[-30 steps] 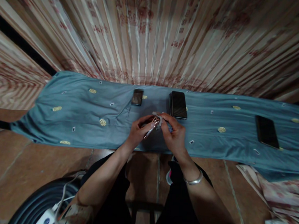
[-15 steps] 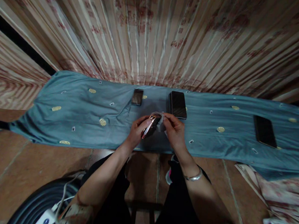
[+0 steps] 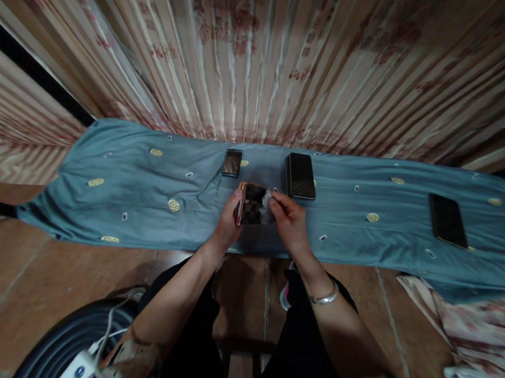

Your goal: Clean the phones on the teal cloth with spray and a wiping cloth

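Note:
Above the middle of the cloth-covered surface [image 3: 197, 225], my left hand [image 3: 229, 213] grips a dark, glossy, phone-like object [image 3: 252, 203] by its left side. Its face is turned up toward me and its edge is shiny and metallic. My right hand [image 3: 289, 215] pinches a thin whitish piece, like a tissue or wipe [image 3: 267, 206], against the right part of that face. Just beyond my hands lie a small dark rectangular item [image 3: 232, 163] and a black, box-like item [image 3: 301, 176].
A black tablet or large phone [image 3: 448, 220] lies at the right on the cloth. Behind the surface hangs a pleated, patterned curtain [image 3: 262, 67]. On the floor at lower left are a black coiled hose [image 3: 61, 337] and a white power strip [image 3: 78, 370] with cables.
My left hand has turned the glossy object from an edge-on tilt to face up toward me. The whitish piece in my right hand has come onto its face.

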Demonstrator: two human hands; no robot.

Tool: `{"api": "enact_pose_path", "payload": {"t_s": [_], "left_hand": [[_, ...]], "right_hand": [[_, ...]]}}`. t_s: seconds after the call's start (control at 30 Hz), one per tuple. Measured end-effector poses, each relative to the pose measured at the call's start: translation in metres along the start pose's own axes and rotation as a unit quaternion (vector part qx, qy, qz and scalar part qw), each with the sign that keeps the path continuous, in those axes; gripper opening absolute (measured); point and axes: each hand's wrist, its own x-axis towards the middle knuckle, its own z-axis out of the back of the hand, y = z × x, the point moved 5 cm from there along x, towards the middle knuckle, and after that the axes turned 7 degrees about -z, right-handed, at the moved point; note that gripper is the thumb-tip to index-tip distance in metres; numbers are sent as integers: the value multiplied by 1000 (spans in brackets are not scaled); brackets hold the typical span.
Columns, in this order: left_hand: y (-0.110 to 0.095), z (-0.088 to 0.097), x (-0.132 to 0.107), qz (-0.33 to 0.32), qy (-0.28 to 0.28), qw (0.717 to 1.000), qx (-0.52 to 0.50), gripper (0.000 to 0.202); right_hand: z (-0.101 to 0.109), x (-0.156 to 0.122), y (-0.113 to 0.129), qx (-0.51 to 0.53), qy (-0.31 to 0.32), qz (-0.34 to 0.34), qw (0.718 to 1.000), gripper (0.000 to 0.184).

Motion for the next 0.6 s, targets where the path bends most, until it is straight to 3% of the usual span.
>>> {"api": "enact_pose_path", "payload": {"t_s": [0.33,0.6], "left_hand": [[-1,7,6,8,-24,999,-45,25],[-1,9,9,-2,-44,997,-65,36]], "right_hand": [[-6,-6,-1,-33,47,-12,998,31],[-10,-6,-13,-16,79,-42,996,30]]}}
